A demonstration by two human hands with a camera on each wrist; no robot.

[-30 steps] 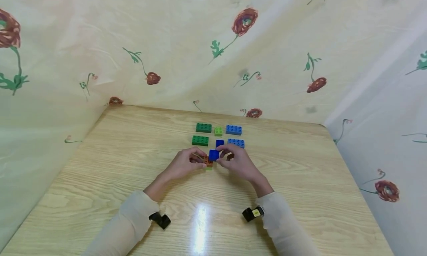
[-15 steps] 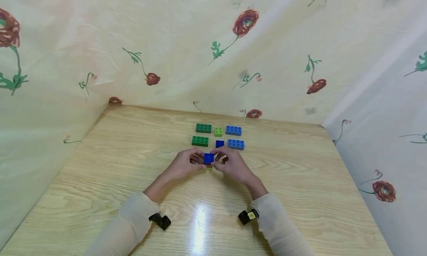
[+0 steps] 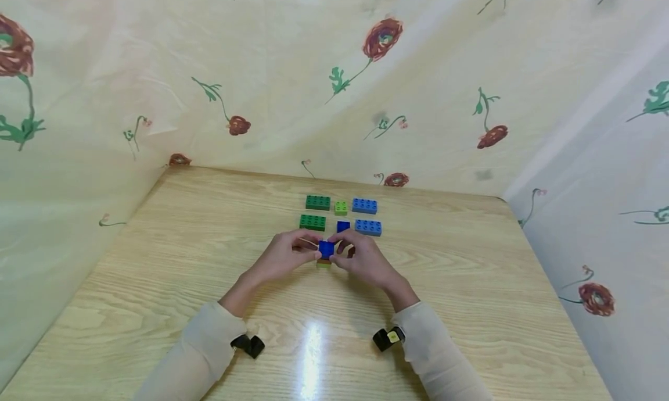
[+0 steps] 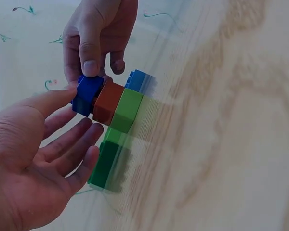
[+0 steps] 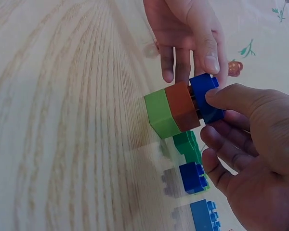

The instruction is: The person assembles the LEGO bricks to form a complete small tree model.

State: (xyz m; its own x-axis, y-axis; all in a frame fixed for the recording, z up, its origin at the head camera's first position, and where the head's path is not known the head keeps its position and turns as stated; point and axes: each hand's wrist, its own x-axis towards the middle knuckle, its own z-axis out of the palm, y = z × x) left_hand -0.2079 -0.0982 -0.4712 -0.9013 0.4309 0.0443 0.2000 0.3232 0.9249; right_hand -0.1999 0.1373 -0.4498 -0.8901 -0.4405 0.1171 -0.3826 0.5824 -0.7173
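Note:
A dark blue brick (image 3: 326,249) tops a small upright stack, above an orange-brown brick (image 4: 108,103) and a lime green brick (image 4: 128,109) at the bottom. A thin gap with studs showing separates the blue brick from the orange-brown one in the right wrist view. My right hand (image 3: 366,258) pinches the blue brick from the right, thumb on its near side. From the left, my left hand (image 3: 284,256) holds the same brick between thumb and index finger; its other fingers spread loosely beside the stack.
Behind the stack lie two dark green bricks (image 3: 312,222), a small lime brick (image 3: 341,207), two lighter blue bricks (image 3: 368,227) and another dark blue brick (image 3: 343,226). Flower-patterned sheeting (image 3: 282,87) rises behind the wooden table (image 3: 470,285).
My right hand has carried the blue brick left and onto the orange-brown brick. My left fingers have shifted from the orange-brown brick up to the blue one.

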